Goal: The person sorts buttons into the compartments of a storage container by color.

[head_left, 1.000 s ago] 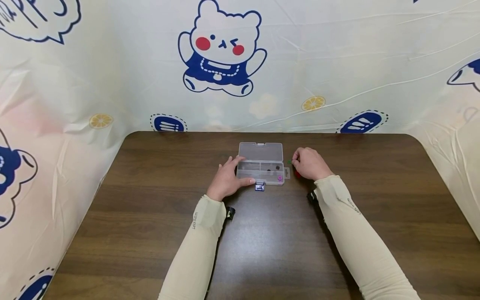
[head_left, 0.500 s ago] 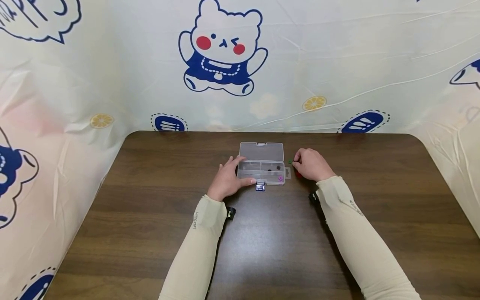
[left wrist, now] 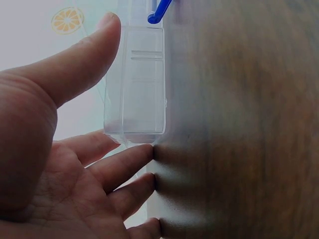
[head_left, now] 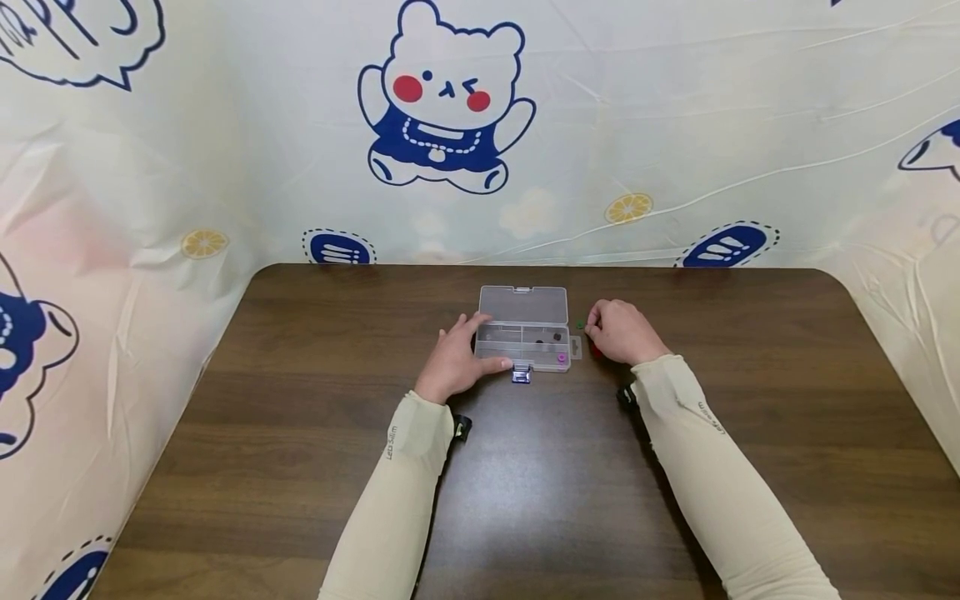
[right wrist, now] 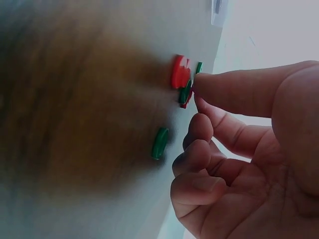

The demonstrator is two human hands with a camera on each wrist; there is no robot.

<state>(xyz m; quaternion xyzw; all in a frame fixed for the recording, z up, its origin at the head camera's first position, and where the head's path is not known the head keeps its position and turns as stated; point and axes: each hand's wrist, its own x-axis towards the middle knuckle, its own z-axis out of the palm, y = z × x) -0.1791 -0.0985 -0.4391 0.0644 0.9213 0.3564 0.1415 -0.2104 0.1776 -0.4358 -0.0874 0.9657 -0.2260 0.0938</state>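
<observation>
A clear plastic compartment box (head_left: 498, 336) stands on the table with its lid raised. My left hand (head_left: 453, 358) holds its left end, thumb at the front edge and index finger at the back; in the left wrist view the other fingertips touch the table. To the box's right, my right hand (head_left: 621, 329) brings thumb and index finger together at the tabletop. A sliver of purple (right wrist: 193, 89) shows between those tips, its shape mostly hidden. Close by lie a red piece (right wrist: 180, 72) and a green disc (right wrist: 160, 143), with more green ones partly behind the thumb.
A magenta round piece (head_left: 562, 357) and several dark ones (head_left: 557, 337) lie in the box's right compartments. A blue latch (head_left: 521, 374) hangs at the front, a hanging tab (head_left: 575, 347) juts out on the right. The brown table (head_left: 525, 483) meets a printed curtain (head_left: 300, 150) behind.
Both hands and the box keep practically the same places. The right fingers stay low beside the box, among the small pieces.
</observation>
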